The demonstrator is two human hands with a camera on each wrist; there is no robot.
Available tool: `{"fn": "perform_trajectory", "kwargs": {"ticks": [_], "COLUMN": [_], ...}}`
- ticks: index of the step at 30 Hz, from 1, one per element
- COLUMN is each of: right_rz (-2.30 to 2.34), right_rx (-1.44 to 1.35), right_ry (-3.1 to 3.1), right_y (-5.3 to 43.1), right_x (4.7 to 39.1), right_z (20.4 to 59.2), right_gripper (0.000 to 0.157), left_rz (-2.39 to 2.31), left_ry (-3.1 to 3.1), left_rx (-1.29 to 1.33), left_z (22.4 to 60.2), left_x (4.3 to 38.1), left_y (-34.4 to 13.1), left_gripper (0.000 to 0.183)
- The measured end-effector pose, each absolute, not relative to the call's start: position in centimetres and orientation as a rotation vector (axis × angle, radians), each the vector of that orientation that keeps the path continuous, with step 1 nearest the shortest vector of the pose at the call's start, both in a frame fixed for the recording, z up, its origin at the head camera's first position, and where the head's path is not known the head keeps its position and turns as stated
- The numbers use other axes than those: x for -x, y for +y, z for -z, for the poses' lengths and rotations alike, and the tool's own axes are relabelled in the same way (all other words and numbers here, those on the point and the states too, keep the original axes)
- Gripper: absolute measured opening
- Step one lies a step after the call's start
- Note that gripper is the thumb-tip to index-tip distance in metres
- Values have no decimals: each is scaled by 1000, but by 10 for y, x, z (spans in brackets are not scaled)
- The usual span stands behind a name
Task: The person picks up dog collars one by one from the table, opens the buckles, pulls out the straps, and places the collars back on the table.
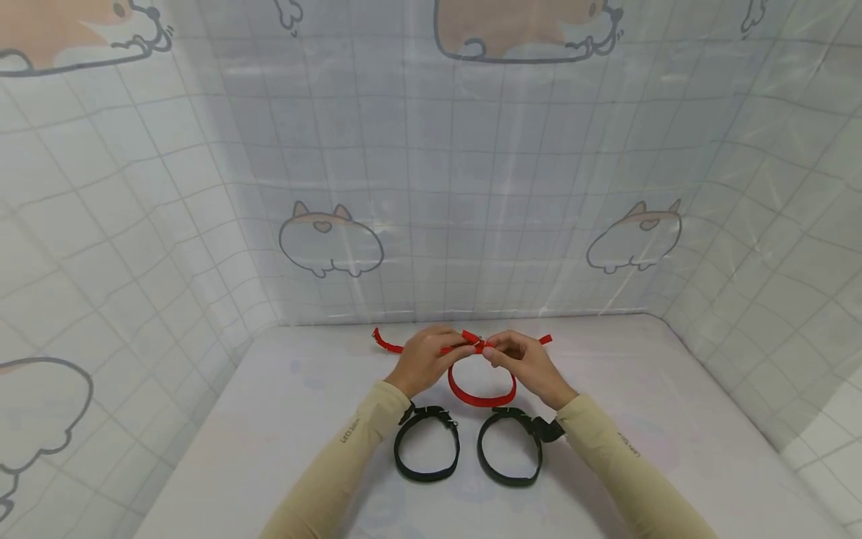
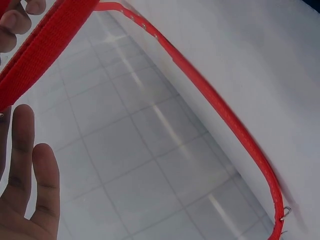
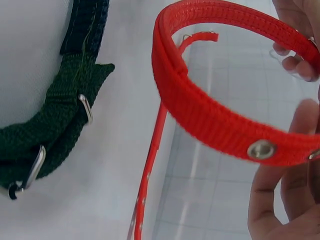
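Both hands hold a red collar [image 1: 482, 402] near its fastening, and its loop hangs below them. My left hand [image 1: 427, 361] pinches the collar on the left side of the fastening. From the right, my right hand [image 1: 527, 364] pinches it with thumb and fingers. The right wrist view shows the collar's padded red band [image 3: 210, 120] with a metal eyelet [image 3: 261, 149] near the right fingers. In the head view the fingers partly hide the buckle.
A second, thinner red collar [image 2: 220, 102] lies stretched out behind the hands near the table's back edge. Two dark green collars, one left [image 1: 426, 476] and one right [image 1: 509, 480], lie looped below the forearms. A patterned sheet [image 1: 431, 165] hangs behind the white table [image 1: 269, 419].
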State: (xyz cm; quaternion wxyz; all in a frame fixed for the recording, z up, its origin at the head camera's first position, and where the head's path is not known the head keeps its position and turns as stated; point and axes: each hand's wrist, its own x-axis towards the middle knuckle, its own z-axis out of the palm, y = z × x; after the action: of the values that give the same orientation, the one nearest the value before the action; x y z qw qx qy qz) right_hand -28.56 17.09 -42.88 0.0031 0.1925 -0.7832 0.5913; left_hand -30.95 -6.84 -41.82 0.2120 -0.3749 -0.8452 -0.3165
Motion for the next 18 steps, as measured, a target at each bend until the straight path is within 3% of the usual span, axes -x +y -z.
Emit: {"fn": "perform_trajectory", "kwargs": {"ticks": [12, 18], "right_rz": [-1863, -1847], "right_rx": [-659, -597], "right_ry": [-2463, -2446], "right_y": [175, 169], "right_x": [286, 285], "right_z": [429, 427], "right_gripper": [25, 24], "left_rz": [894, 920], "left_ry": [-2351, -2337], "left_rx": [1009, 1053], "left_z": [421, 421], "left_x": [310, 309], "left_y": [-73, -70], "left_gripper": [30, 24]}}
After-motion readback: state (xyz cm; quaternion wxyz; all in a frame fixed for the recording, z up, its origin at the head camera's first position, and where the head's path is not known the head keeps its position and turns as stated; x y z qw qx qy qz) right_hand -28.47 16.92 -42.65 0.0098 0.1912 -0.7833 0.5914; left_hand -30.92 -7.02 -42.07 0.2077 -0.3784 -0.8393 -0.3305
